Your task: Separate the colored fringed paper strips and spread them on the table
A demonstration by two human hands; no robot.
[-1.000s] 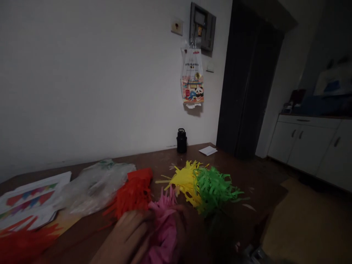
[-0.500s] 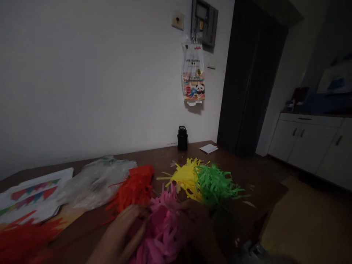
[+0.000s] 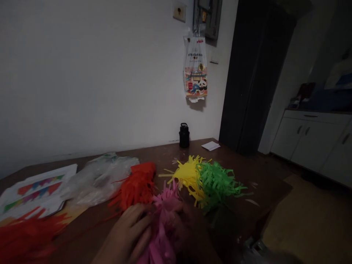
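Note:
A bundle of pink fringed paper [image 3: 162,238] is between my two hands at the bottom of the head view, its cut strips spreading above and below them. My left hand [image 3: 132,231] grips it from the left with curled fingers. From the right, my right hand [image 3: 191,229] closes on the same bundle; it lies in deep shadow and its fingertips are partly hidden. Just beyond my left hand lies red fringed paper [image 3: 139,187]. Yellow fringed paper [image 3: 189,173] and green fringed paper [image 3: 218,181] rest side by side farther off.
More red fringed paper [image 3: 30,234] lies at the lower left, near printed sheets [image 3: 38,190] and a crumpled clear plastic bag [image 3: 99,179]. A black bottle [image 3: 184,135] and white paper [image 3: 211,146] stand and lie near the wall. The table's right edge [image 3: 277,201] borders the floor.
The view has shifted slightly, so the scene sits a little higher and further right. My hands have squeezed the pink bundle narrower between them.

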